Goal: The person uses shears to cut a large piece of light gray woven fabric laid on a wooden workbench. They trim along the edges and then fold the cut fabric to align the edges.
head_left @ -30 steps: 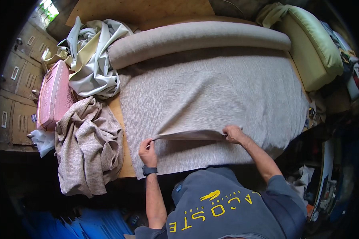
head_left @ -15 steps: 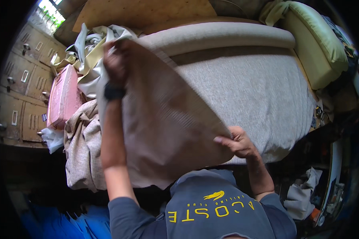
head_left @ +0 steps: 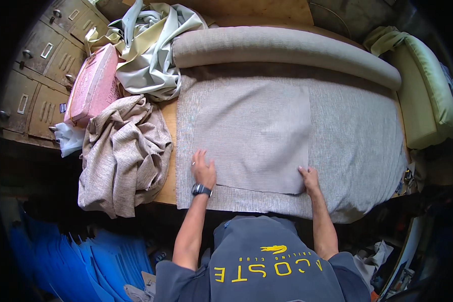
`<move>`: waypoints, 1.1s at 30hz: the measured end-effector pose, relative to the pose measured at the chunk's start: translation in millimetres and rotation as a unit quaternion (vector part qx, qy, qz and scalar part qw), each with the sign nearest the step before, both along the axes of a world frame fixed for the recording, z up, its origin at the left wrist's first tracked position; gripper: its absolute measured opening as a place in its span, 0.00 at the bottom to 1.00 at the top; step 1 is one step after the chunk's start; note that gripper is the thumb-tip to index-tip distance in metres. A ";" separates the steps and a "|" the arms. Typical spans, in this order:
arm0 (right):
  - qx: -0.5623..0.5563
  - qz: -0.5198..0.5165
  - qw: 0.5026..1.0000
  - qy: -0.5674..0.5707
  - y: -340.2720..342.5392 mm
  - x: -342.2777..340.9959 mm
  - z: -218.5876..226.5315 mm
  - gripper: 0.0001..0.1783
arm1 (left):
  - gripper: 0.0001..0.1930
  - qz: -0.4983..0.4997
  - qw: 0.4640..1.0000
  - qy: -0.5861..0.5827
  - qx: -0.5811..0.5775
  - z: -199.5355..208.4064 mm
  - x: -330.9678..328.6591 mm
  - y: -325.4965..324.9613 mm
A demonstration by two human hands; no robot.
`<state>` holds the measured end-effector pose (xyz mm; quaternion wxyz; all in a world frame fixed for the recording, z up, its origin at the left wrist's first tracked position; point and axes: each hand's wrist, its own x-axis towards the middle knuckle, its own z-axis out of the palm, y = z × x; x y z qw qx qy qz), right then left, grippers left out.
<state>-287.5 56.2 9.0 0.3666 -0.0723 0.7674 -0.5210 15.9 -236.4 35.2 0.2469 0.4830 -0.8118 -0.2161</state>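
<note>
A cut piece of beige-grey fabric point(head_left: 256, 136) lies nearly flat, with soft creases, on top of a wider sheet of similar fabric point(head_left: 355, 151). My left hand point(head_left: 204, 171), a watch at its wrist, rests with fingers spread over the near left corner of the cut piece. At the near right corner, my right hand point(head_left: 310, 180) has its fingers curled and its thumb at the piece's edge, pinching it. What lies under those curled fingers is hidden. The wider sheet runs from a thick fabric roll point(head_left: 287, 48) along the far side.
Crumpled beige fabric point(head_left: 123, 156) hangs over the table's left end. Beyond it are a pink block point(head_left: 93, 85), pale green and white sheets point(head_left: 153, 65) and metal lockers point(head_left: 48, 70). A pale green cushion point(head_left: 428, 90) stands far right. Blue sheets point(head_left: 85, 261) are below left.
The cut piece, held up and slanted before, now lies spread on the wider sheet. My left hand has come down and nearer, its fingers now spread; my right hand stays at the piece's edge.
</note>
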 end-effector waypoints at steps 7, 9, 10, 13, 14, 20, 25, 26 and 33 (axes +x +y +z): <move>0.041 0.272 0.953 0.128 -25.0 5.1 133.5 0.08 | 0.31 -0.260 0.961 0.097 0.009 91.5 -37.9 44.2; -0.064 0.413 0.890 0.182 -44.1 19.6 193.9 0.07 | 0.39 -0.485 0.861 0.152 -0.030 138.9 -90.9 66.2; -0.077 0.440 0.865 0.229 -49.5 26.1 226.7 0.07 | 0.37 -0.550 0.819 0.130 -0.099 160.6 -112.1 75.4; -0.091 0.458 0.843 0.267 -42.7 34.0 292.1 0.07 | 0.15 -0.603 0.754 0.187 -0.185 198.9 -168.3 66.2; -0.183 0.354 0.892 0.214 -18.1 18.3 285.7 0.13 | 0.10 -0.606 0.749 0.154 -0.219 214.8 -188.5 58.0; -0.255 0.085 0.940 0.212 22.9 38.2 172.6 0.76 | 0.06 -0.466 0.788 0.312 -0.255 312.7 -204.8 71.5; -0.127 0.025 0.971 0.201 -18.5 112.7 135.5 0.53 | 0.04 -0.453 0.807 0.291 -0.241 349.1 -163.5 104.8; -0.135 0.031 0.975 0.174 -15.5 109.9 132.4 0.52 | 0.04 -0.444 0.815 0.282 -0.242 353.4 -154.4 108.3; -0.145 0.030 0.986 0.081 6.0 58.5 128.9 0.41 | 0.19 -0.361 0.875 0.238 -0.215 378.2 -79.8 89.9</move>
